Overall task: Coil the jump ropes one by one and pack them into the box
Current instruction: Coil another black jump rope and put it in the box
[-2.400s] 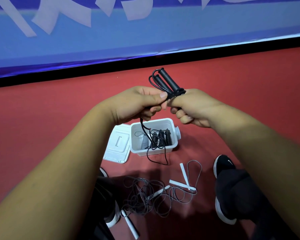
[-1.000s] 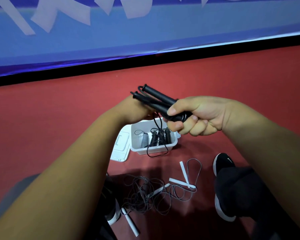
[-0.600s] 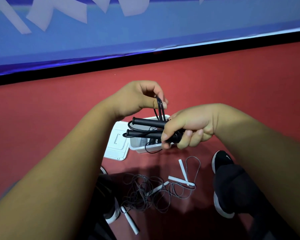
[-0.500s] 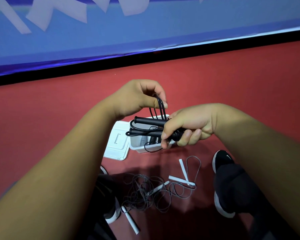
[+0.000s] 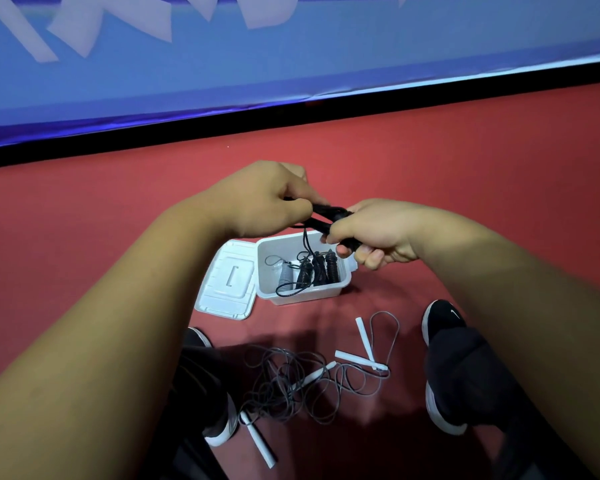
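The left hand [image 5: 264, 199] and the right hand [image 5: 378, 230] meet above the box [image 5: 326, 292], both clamped on the black jump rope [image 5: 329, 212]: the right fist wraps the paired handles, and the left fingers pinch the cord beside them. A loose tail [image 5: 305, 242] hangs toward 6 o'clock over the open white box, which stands on the red floor [image 5: 465, 202] with its lid [image 5: 229, 282] at 9 o'clock and several coiled ropes [image 5: 317, 270] inside. For a clean wrap, the right hand should hold the handles parallel and steady while the left lays each turn tight against the last, lifting the tail clear so it does not snag the packed coils. The end should be tucked under a turn. Uncoiled grey ropes [image 5: 284, 386] with white handles lie tangled at 6 o'clock of the box.
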Demonstrator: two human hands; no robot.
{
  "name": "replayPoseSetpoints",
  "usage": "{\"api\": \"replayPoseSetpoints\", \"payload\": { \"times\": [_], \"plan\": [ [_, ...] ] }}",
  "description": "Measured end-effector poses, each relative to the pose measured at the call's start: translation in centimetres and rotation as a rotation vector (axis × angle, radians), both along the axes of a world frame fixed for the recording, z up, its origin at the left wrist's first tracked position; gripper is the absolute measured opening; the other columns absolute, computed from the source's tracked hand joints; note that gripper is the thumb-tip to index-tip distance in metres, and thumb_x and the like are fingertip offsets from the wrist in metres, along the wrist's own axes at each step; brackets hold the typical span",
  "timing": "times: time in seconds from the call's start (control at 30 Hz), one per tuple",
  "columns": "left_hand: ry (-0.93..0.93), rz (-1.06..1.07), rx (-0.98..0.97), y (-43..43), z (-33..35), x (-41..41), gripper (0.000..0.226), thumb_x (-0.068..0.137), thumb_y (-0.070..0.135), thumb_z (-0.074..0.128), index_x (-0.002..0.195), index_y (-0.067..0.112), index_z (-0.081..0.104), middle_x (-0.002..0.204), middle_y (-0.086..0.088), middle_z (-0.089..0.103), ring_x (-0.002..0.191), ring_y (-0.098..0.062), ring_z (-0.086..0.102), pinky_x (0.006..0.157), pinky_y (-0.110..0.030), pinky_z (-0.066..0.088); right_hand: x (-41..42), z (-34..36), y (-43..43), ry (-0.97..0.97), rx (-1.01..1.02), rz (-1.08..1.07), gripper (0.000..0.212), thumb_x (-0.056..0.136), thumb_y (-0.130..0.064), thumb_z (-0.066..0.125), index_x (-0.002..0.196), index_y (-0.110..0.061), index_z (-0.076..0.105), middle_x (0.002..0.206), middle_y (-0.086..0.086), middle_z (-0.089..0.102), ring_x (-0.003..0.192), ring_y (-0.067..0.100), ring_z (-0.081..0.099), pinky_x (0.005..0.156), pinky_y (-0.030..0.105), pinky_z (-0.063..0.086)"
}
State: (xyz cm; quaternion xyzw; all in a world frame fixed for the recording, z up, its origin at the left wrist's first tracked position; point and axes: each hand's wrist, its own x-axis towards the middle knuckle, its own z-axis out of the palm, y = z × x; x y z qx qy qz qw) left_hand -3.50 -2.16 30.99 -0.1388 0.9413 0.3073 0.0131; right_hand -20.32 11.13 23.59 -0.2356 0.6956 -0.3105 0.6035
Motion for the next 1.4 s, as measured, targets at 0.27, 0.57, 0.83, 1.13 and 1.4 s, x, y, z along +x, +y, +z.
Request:
{"api": "replayPoseSetpoints", "payload": {
  "times": [0.27,0.57,0.83,1.13,1.4],
  "plan": [
    [-0.274,0.122,-0.129,-0.8,-1.4,-0.1,0.021,0.088,0.021,0.081,0.106,0.033,0.081,0.086,0.014,0.075,0.077,-0.004,0.065,0.067,-0.016,0.044,-0.3,0.2,-0.1,0.118,0.094,0.128,0.016,0.093,-0.011,0.070,0.104,-0.010,0.060,0.070,0.006,0.058,0.048,0.015,0.027,0.044,0.019,0.024],
    [-0.442,0.278,0.000,0.5,-2.6,-0.4,0.005,0.095,0.005,0.061,0.097,0.005,0.065,0.070,-0.017,0.075,0.063,-0.032,0.077,0.063,-0.048,0.066,-0.7,1.5,0.4,0.163,0.176,0.281,0.015,0.094,-0.013,0.071,0.106,-0.010,0.062,0.079,0.008,0.057,0.051,0.016,0.027,0.043,0.018,0.025],
    [-0.179,0.368,0.134,0.9,-2.7,-1.1,0.021,0.105,0.028,0.063,0.095,0.013,0.053,0.087,-0.012,0.075,0.062,-0.031,0.076,0.061,-0.044,0.065,-0.9,0.7,-0.7,0.186,-0.074,-0.107,0.009,0.095,-0.015,0.066,0.099,-0.012,0.058,0.075,0.010,0.059,0.047,0.016,0.031,0.043,0.022,0.023],
    [0.028,0.268,0.342,-1.7,-1.9,-0.2,0.035,0.084,0.016,0.085,0.100,-0.001,0.059,0.079,-0.011,0.067,0.072,-0.012,0.065,0.075,-0.028,0.053,-1.0,2.1,-0.7,-0.143,-0.227,-0.237,0.018,0.101,-0.021,0.070,0.114,-0.009,0.065,0.079,0.006,0.059,0.052,0.006,0.028,0.040,0.018,0.021],
    [0.000,0.175,0.433,-1.7,-1.9,0.8,0.034,0.097,0.038,0.066,0.105,0.007,0.076,0.079,-0.013,0.071,0.080,-0.020,0.070,0.093,-0.045,0.057,-0.3,3.7,-0.3,-0.323,-0.346,-0.195,0.083,0.080,-0.073,0.070,0.126,-0.005,0.065,0.079,0.001,0.054,0.058,0.006,0.020,0.042,0.017,0.016]
  ]
}}
